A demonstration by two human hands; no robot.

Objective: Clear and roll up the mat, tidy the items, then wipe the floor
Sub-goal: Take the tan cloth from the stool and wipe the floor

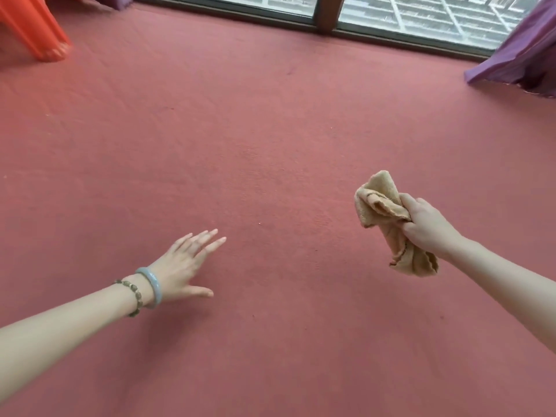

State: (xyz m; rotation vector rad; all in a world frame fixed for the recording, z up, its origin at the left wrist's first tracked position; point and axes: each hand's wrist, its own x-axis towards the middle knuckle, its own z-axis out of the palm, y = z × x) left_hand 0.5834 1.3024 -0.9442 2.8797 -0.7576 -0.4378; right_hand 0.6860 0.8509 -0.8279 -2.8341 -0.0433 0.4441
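Note:
A red carpeted floor (270,130) fills the view. My right hand (425,225) grips a bunched tan cloth (379,203) around its middle, held above the floor at the right; the cloth's ends stick out above and below my fist. My left hand (183,266) stretches forward at the lower left with straight, spread fingers, palm down, close over the floor and holding nothing. Two bracelets sit on its wrist. No mat is in view.
An orange plastic chair leg (36,28) stands at the top left. A window with a dark frame (326,13) runs along the far edge. A purple curtain (520,58) hangs down to the floor at the top right.

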